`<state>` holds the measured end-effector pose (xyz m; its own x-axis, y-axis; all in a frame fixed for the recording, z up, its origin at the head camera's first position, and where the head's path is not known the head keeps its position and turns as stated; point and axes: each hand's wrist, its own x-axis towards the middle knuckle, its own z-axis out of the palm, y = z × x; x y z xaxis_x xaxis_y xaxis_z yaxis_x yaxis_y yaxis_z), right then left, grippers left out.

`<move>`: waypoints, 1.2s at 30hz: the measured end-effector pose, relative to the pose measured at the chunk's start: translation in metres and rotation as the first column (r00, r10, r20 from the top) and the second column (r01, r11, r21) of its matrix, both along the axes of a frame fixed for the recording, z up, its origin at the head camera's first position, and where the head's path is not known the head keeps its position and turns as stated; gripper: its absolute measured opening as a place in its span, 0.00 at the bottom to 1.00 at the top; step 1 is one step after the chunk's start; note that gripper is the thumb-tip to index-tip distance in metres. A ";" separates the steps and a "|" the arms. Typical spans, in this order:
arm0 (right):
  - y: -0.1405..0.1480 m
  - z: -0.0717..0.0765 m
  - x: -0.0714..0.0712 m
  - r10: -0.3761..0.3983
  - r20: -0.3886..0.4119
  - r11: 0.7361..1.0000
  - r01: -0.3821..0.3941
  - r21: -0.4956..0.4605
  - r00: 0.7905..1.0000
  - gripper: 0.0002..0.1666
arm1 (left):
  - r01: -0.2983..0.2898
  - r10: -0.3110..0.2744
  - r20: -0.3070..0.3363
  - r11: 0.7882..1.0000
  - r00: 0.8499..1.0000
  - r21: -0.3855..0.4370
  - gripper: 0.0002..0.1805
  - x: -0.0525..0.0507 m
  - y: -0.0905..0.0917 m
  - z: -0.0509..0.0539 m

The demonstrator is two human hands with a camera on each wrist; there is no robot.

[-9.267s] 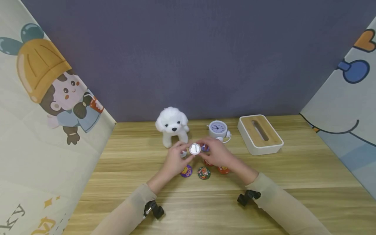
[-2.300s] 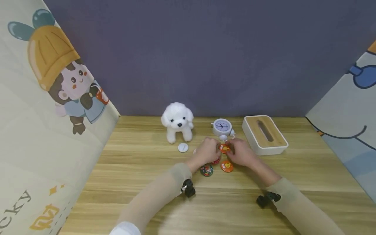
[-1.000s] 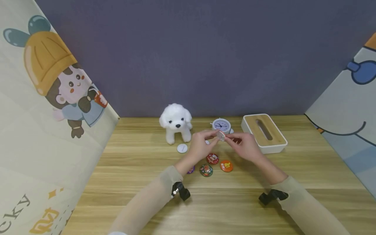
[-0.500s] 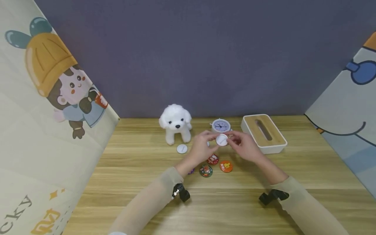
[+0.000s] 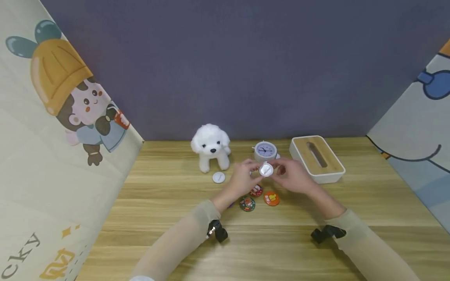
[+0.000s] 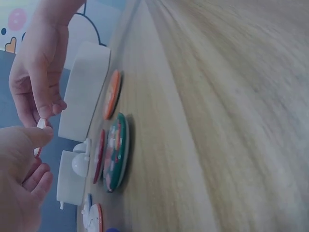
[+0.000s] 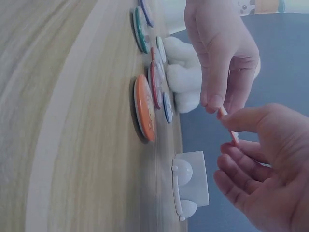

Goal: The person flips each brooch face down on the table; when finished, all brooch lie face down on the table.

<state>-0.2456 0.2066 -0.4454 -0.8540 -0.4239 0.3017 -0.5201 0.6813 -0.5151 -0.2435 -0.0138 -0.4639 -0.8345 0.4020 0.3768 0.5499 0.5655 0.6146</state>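
Above the table, both hands hold one round pin badge (image 5: 266, 169) between them, its pale, shiny back toward the head view. My left hand (image 5: 242, 177) pinches its left edge with thumb and fingers, and my right hand (image 5: 293, 175) pinches the right edge. In the right wrist view the badge (image 7: 233, 137) appears nearly edge-on, with an orange-red rim. Beneath the hands lie an orange badge (image 5: 271, 198), a green badge (image 5: 247, 203) and a red badge (image 5: 256, 190). A purple badge (image 5: 230, 205) is mostly hidden behind the left wrist.
A face-down white badge (image 5: 218, 177) lies before a white plush dog (image 5: 211, 146). Just behind the hands stands a white alarm clock (image 5: 265, 151). To the right is a white tissue box (image 5: 318, 160) with a wooden lid. A dark wall (image 5: 246, 70) closes the back.
About two seconds ago the hands were lower, around an orange badge with its face up. Since then they have risen with a badge, turning it from nearly edge-on to back toward the head view.
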 end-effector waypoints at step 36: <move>-0.007 -0.023 -0.005 0.001 -0.017 0.980 0.002 0.198 1.000 0.16 | 0.007 -0.015 -0.030 0.969 0.999 -0.248 0.19 -0.007 0.012 -0.021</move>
